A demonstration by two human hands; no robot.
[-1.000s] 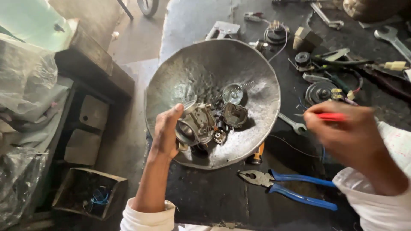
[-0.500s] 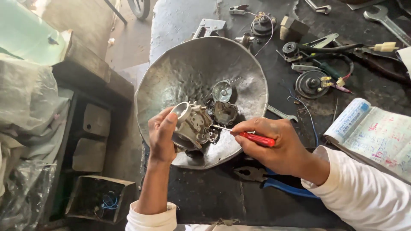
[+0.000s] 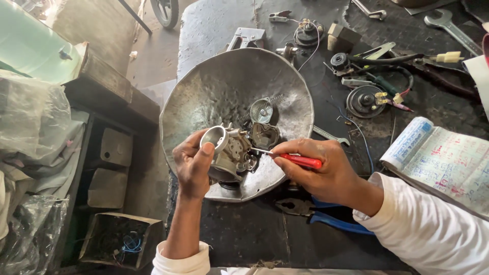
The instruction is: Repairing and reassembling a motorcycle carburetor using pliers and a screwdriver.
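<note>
- left hand (image 3: 192,165): grip closed round a grey cast-metal carburettor body (image 3: 230,153), fingers wrapped on its near side, thumb up by the round open throat; the part is held above the near rim of the bowl.
- right hand (image 3: 321,170): grip closed on a small red-handled screwdriver (image 3: 300,161), pinched between thumb and fingers; the thin metal shaft points left and its tip meets the carburettor body.
- large round dented bowl of grey hammered metal (image 3: 214,86): sits on the tabletop under both hands.
- inside the bowl: a dark cup-shaped metal part (image 3: 264,135) just beside the carburettor body, and a round perforated metal disc (image 3: 262,110) with a short spring beyond it.
- blue-handled pliers (image 3: 326,218): lying flat on the tabletop, partly hidden under the right wrist.
- open notebook with handwritten pages (image 3: 448,163): to the right, near the white right sleeve.
- dark, stained tabletop (image 3: 244,234): carries the bowl and tools.
- far side of the tabletop: black round horn-like parts (image 3: 364,101) with coloured wires, a silver open-ended spanner (image 3: 451,29), small clips and brackets.
- left of the tabletop: clear plastic bags and dark boxes on the floor.
</note>
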